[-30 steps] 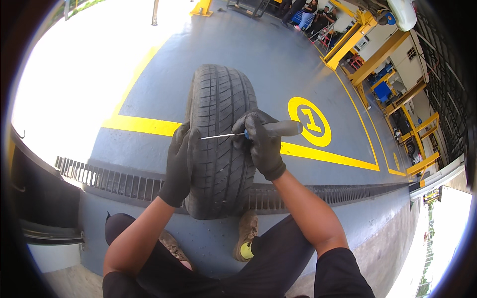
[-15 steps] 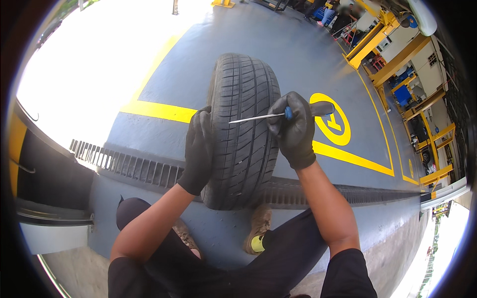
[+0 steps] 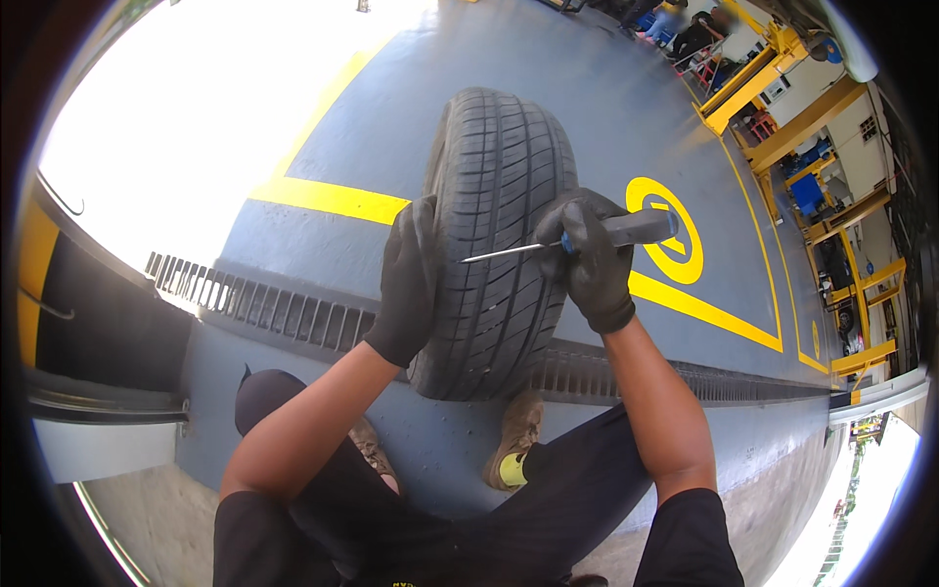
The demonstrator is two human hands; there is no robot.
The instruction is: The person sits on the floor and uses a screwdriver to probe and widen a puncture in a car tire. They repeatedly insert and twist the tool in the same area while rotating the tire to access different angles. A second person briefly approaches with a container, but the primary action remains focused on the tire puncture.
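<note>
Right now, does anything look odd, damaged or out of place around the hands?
Nothing clearly stands out. The tyre stands upright, the left hand against its side, the right hand holding a screwdriver-like tool over the tread. Only some tiny pale flecks mark the lower tread, too small to identify.

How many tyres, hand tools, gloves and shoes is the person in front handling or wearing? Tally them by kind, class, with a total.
Tyre: 1
Screwdriver-like tool: 1
Gloves (left glove, right glove): 2
Shoes (left shoe, right shoe): 2
Total: 6
</note>
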